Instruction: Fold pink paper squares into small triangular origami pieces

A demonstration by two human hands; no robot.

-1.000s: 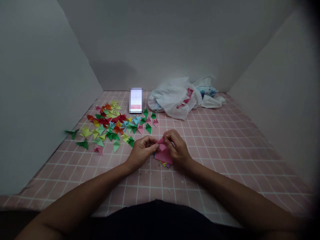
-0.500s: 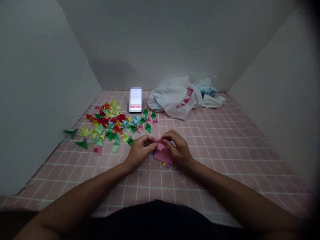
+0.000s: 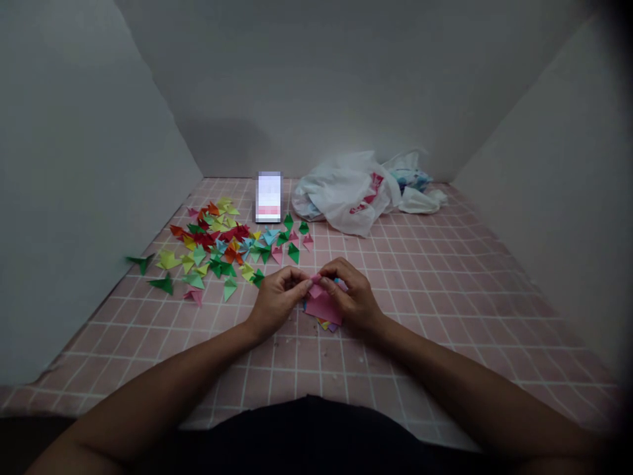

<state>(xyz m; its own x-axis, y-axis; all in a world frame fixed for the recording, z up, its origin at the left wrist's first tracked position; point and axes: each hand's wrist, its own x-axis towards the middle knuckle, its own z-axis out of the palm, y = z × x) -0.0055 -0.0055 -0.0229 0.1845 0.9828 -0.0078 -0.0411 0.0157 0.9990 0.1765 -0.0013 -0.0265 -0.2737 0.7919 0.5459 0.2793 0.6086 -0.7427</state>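
My left hand (image 3: 277, 300) and my right hand (image 3: 349, 293) meet over the middle of the pink tiled surface. Both pinch a small pink paper piece (image 3: 314, 287) between their fingertips, fingers closed on it. Just below them lies a small stack of paper squares (image 3: 324, 311), pink on top with yellow, purple and blue edges showing. To the left a scatter of folded paper triangles (image 3: 217, 247) in green, yellow, red, blue and pink is spread over the tiles.
A phone (image 3: 269, 196) with a lit screen stands near the back wall. Crumpled white plastic bags (image 3: 356, 191) lie at the back right. Grey walls close in the left, back and right sides. Bare pink tiles (image 3: 445, 290) stretch to the right.
My fingertips have drawn closer together on the pink piece, folding it smaller. Hands stay in the same place; nothing else has moved.
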